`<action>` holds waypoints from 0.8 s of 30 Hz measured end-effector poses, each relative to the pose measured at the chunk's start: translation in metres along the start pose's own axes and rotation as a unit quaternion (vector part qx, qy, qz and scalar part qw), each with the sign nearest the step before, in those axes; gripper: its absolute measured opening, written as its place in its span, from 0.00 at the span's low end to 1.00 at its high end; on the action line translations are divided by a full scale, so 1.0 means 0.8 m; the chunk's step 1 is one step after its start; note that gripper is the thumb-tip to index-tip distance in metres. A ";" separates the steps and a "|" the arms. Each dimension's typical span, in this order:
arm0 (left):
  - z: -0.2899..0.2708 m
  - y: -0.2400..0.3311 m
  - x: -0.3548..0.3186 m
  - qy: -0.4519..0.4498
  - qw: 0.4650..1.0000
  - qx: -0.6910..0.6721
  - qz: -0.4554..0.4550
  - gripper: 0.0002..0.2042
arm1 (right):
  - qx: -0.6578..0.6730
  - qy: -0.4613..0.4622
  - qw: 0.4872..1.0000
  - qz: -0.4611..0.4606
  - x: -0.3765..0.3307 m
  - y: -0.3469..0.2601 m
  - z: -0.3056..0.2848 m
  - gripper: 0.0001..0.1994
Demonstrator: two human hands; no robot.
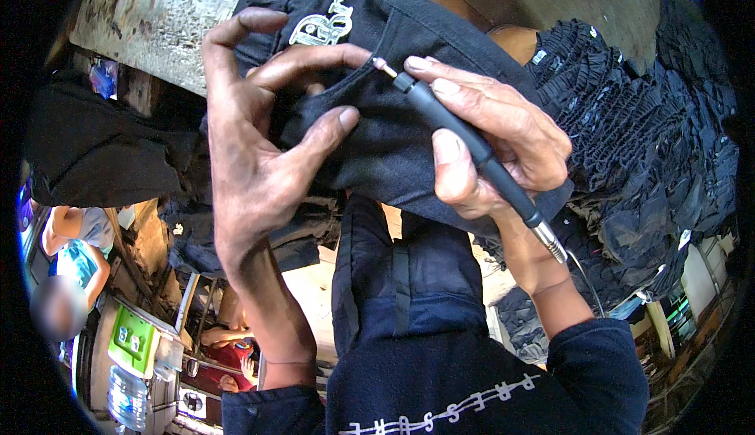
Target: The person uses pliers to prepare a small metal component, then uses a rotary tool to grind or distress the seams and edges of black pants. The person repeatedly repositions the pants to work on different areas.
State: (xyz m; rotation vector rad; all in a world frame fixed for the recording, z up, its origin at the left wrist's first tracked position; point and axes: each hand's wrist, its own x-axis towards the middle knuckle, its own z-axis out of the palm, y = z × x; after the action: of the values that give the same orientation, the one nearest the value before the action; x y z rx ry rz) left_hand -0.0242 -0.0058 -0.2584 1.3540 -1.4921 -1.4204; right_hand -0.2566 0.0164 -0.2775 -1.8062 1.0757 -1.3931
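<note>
Pile: dark folded garments [629,120] are stacked at the right, filling that side.
Left hand [259,144]: fingers spread and curled, thumb and forefinger pinching the dark shorts [377,144] at the pocket edge.
Right hand [495,144]: closed around a pen-like tool [464,140], tip touching the pocket seam just beside the left fingers.
Shorts: dark fabric, white embroidered logo [322,26] above the pocket, held up in front of the person.

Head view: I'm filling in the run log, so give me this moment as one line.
left hand: pinching dark garment at pocket edge | right hand: holding black pen-like corded tool, tip at pocket edge | behind: stacked dark garments
</note>
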 end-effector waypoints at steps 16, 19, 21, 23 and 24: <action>0.004 0.000 -0.001 -0.002 1.000 -0.020 -0.008 0.45 | -0.028 0.001 0.999 0.033 -0.004 0.009 -0.007 0.14; 0.004 0.003 -0.002 0.000 1.000 -0.020 -0.023 0.45 | -0.034 0.002 0.999 0.037 -0.006 0.008 -0.008 0.14; 0.003 0.004 -0.002 0.000 1.000 -0.016 -0.025 0.45 | -0.032 0.003 0.999 0.040 -0.006 0.008 -0.008 0.14; 0.003 0.003 -0.001 -0.001 1.000 -0.016 -0.016 0.45 | -0.029 0.003 0.999 0.044 -0.005 0.008 -0.009 0.14; 0.003 0.003 0.000 -0.001 1.000 -0.014 -0.015 0.45 | -0.029 0.002 0.998 0.047 -0.005 0.008 -0.009 0.14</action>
State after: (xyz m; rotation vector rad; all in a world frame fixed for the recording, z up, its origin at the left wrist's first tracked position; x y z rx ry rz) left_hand -0.0273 -0.0051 -0.2568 1.3623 -1.4534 -1.4568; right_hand -0.2656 0.0167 -0.2832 -1.7706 1.1981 -1.3223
